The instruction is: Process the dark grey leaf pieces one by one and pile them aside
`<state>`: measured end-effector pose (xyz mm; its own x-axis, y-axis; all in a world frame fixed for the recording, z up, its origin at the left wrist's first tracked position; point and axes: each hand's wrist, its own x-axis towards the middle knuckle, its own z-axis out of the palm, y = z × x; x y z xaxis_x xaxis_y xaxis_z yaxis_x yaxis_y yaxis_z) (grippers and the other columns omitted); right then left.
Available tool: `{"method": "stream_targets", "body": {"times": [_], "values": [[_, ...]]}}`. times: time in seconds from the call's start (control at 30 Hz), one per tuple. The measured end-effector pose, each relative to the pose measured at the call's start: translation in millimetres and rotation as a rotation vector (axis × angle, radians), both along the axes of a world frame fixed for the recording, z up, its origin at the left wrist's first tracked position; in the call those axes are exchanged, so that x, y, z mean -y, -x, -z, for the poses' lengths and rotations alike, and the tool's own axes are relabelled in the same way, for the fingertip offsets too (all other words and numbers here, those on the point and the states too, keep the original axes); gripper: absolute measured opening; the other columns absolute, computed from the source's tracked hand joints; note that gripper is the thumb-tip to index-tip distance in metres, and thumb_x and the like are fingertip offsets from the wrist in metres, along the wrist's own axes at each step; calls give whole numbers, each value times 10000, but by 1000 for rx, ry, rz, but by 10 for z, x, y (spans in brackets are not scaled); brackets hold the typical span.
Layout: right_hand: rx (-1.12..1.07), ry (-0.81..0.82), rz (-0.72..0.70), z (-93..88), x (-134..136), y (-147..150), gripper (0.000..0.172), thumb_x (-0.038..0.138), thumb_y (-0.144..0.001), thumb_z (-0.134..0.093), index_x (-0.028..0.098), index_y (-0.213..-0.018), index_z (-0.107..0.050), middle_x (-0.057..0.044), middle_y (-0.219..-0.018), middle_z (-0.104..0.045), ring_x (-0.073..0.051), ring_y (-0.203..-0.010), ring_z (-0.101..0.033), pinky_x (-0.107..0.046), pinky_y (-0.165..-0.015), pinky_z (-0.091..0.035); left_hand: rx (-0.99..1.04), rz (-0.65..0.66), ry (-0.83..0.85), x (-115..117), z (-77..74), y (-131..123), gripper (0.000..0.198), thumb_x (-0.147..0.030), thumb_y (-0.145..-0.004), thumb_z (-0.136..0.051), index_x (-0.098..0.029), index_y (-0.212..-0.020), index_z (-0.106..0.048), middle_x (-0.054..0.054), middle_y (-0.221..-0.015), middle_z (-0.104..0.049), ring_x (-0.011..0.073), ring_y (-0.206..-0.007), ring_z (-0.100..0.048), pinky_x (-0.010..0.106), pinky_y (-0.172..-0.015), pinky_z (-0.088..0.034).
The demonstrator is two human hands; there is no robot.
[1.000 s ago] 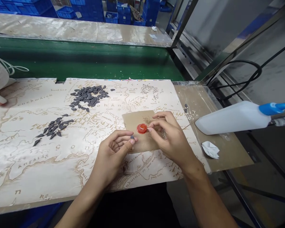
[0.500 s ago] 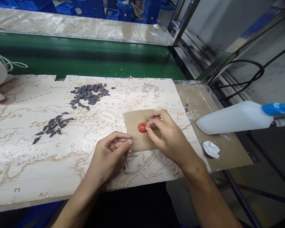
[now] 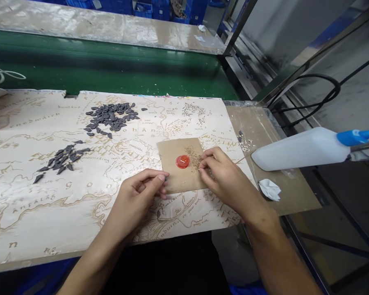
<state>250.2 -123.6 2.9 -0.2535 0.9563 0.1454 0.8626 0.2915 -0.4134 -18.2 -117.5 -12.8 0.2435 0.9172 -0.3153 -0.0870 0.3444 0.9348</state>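
My left hand (image 3: pixel 144 186) is closed in a pinch at the left edge of a brown card (image 3: pixel 175 186). A small dark leaf-shaped piece (image 3: pixel 166 179) shows at its fingertips, mostly hidden by them. On the card sits a glossy red blob (image 3: pixel 182 161), round and wet-looking, with fine brown specks (image 3: pixel 194 153) scattered to its right. Over the card's right edge, my right hand (image 3: pixel 219 172) has thumb and fingers pressed together. Whatever may be between those fingertips is too small to make out.
Dark leaf-shaped pieces lie in two heaps (image 3: pixel 110 116) (image 3: pixel 61 157) on the map-printed sheet (image 3: pixel 64 217). Tiny pale bits (image 3: pixel 193 111) are scattered behind the card. A white bottle with a blue cap (image 3: pixel 304 149) and crumpled tissue (image 3: pixel 269 189) lie at right. Beyond is a green belt (image 3: pixel 110 67).
My right hand has drawn back to the right, off the red blob, which now shows whole. The left hand keeps its pinch by the card. The view has shifted slightly.
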Motion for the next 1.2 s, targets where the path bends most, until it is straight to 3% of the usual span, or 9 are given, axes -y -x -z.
{"method": "stream_targets", "body": {"times": [0.2, 0.3, 0.53, 0.83, 1.0, 1.1, 1.2], "values": [[115, 74, -92, -173, -91, 32, 212, 117, -1103, -523, 236, -952, -612, -120, -1142, -672, -256, -901, -678, -444, -815, -587, -95, 68, -20, -14, -34, -21, 334, -520, -984, -882, -187, -1008, -865, 30, -745, -749, 157, -624, -701, 254, -597, -569], [147, 95, -103, -203, -99, 36, 216, 117, -1111, -506, 234, -973, -624, -115, -1132, -674, -256, -892, -670, -437, -796, -566, -120, 77, -6, -16, -45, -30, 348, -534, -985, -873, -189, -1025, -860, 5, -655, -699, 152, -571, -670, 249, -563, -547], [52, 66, -109, -141, -1, -56, 208, 147, -1136, -504, 235, -982, -613, -125, -1158, -671, -282, -978, -720, -486, -879, -615, -17, 74, -10, -1, -41, -39, 334, -491, -979, -906, -165, -1048, -887, 67, -803, -813, 170, -658, -761, 258, -634, -630], [-128, 61, 33, 12, 202, -174, 128, 188, -1124, -599, 239, -1039, -680, -115, -1200, -690, -281, -1053, -725, -460, -878, -613, 48, 59, 2, 30, -43, -60, 274, -441, -987, -911, -176, -1054, -890, 65, -830, -830, 173, -715, -792, 244, -678, -662], [-512, 103, 165, -46, 268, -175, 98, 304, -1080, -750, 254, -1001, -777, -87, -1144, -707, -246, -998, -703, -396, -821, -614, 54, 55, 14, 31, -60, -101, 313, -416, -974, -924, -167, -1150, -855, 67, -818, -841, 193, -727, -806, 277, -713, -682], [-949, 297, 244, -54, 293, -79, 177, 383, -1019, -851, 235, -936, -799, -62, -1067, -762, -192, -811, -715, -355, -731, -625, 111, 83, 30, 37, -87, -199, 274, -394, -967, -928, -159, -1077, -843, 83, -834, -855, 194, -733, -812, 285, -727, -689], [-1247, 522, 277, -35, 318, 27, 213, 422, -1001, -877, 213, -1003, -834, -56, -982, -814, -178, -754, -744, -343, -749, -656, 181, 132, 55, 54, -127, -329, 221, -364, -987, -908, -160, -1019, -830, 79, -808, -852, 187, -734, -813, 278, -731, -686]]}}
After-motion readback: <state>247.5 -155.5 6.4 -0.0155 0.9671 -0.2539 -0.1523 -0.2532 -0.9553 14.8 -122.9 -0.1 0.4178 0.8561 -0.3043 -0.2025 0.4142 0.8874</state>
